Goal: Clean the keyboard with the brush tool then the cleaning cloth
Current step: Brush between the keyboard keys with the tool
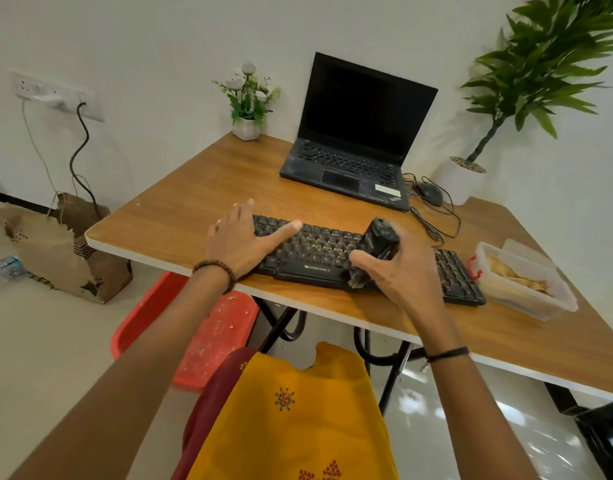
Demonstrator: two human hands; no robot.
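Note:
A black keyboard [318,247] lies along the near edge of the wooden table [201,192]. My left hand [242,237] rests flat on its left end, fingers spread, thumb across the keys. My right hand [398,271] grips a black brush tool [377,242] over the middle of the keyboard. Its pale bristles [356,280] point down at the keyboard's front edge. I cannot pick out a cleaning cloth with certainty.
An open black laptop [353,140] stands behind the keyboard, with a wired mouse [429,194] beside it. A clear plastic box [523,282] sits right of the keyboard. Potted plants [247,98] stand at the back. A red tray [194,334] lies on the floor.

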